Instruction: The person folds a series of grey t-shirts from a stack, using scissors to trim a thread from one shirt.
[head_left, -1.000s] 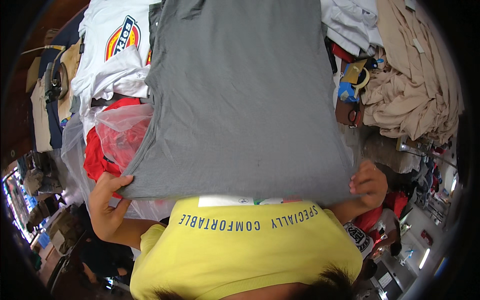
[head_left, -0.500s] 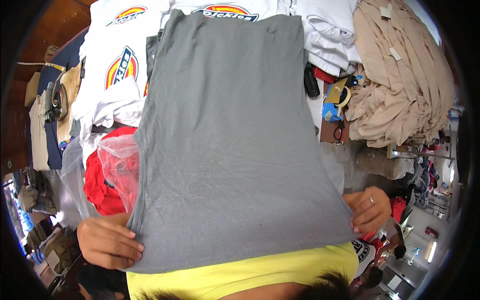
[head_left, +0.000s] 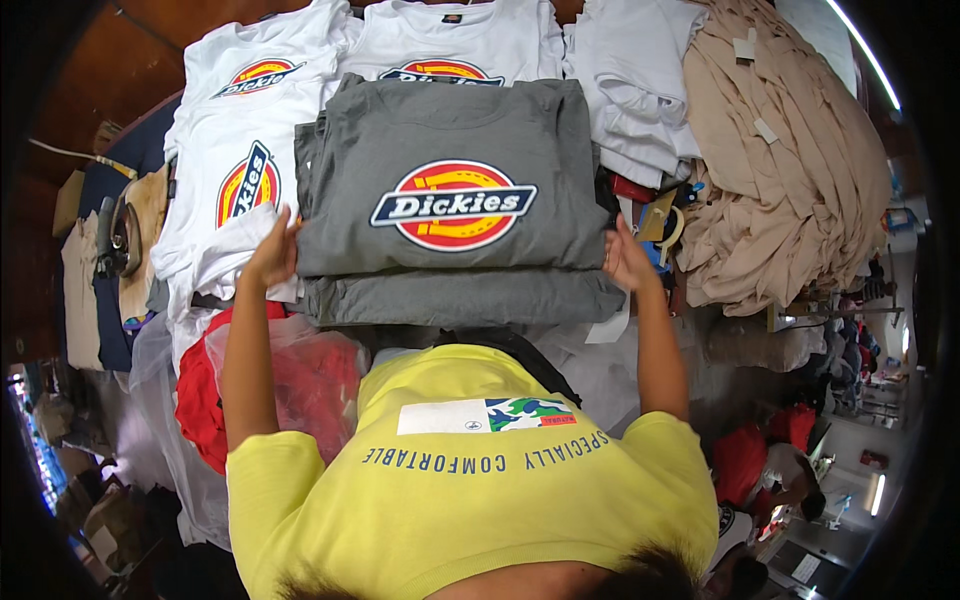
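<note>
A grey T-shirt (head_left: 340, 190) lies folded with its round printed emblem facing up, on top of a stack of folded grey shirts (head_left: 460, 298). At its left side my left hand (head_left: 272, 252) has its fingers closed at the cloth's edge. My right hand (head_left: 628, 258), with a ring on one finger, is closed at the opposite edge. The fingertips are partly hidden by the hands and fabric. Both forearms reach forward from yellow sleeves.
White printed T-shirts (head_left: 215, 130) lie left and behind, a folded white pile (head_left: 640, 90) at the back right. A big beige fabric heap (head_left: 780, 190) stands on the right, near a tape roll (head_left: 672, 228). Red cloth in clear plastic (head_left: 300, 375) sits front left.
The grey T-shirt, stretched out plain toward me before, is now folded on the stack with its emblem showing. Both hands have moved forward, away from my body, to its sides.
</note>
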